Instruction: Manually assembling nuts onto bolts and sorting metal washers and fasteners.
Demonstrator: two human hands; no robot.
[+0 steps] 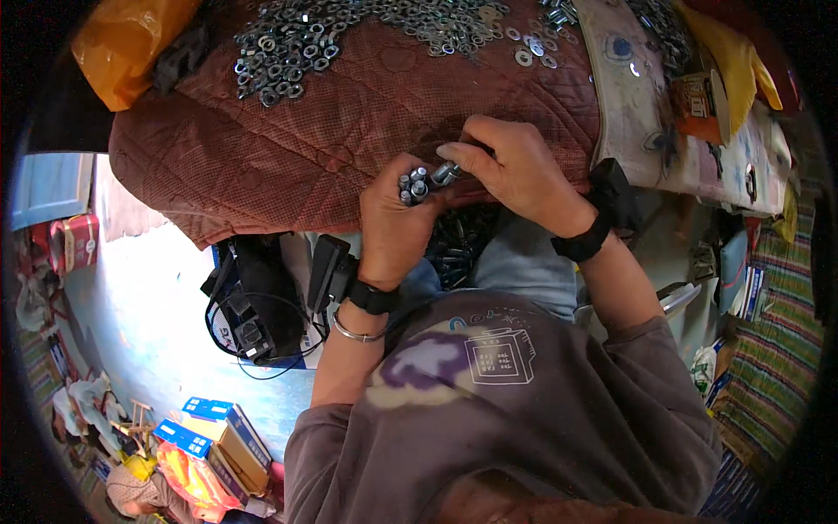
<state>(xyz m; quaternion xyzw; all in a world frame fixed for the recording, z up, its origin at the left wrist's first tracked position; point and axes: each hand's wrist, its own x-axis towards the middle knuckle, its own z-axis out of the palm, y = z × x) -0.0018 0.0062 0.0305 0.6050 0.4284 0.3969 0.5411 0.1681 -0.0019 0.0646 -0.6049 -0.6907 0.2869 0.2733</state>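
Note:
My left hand (394,217) is closed around a bunch of several silver metal bolts (417,186), their round ends pointing up. Just to its right, my right hand (515,170) pinches a single silver bolt (445,173) between thumb and fingers, close beside the bunch. Both hands are above the near edge of a quilted red-brown cloth (349,122). Below them, between my legs, lies a heap of dark metal pieces (454,249), partly hidden by my hands and the cloth.
Hex nuts (284,61) are heaped at the far left of the cloth, with flat washers (528,51) farther right. A paper cup (701,106) stands at the right on a pale patterned cloth (624,87). A black bag (253,297) lies to my left, beyond which are boxes (223,441).

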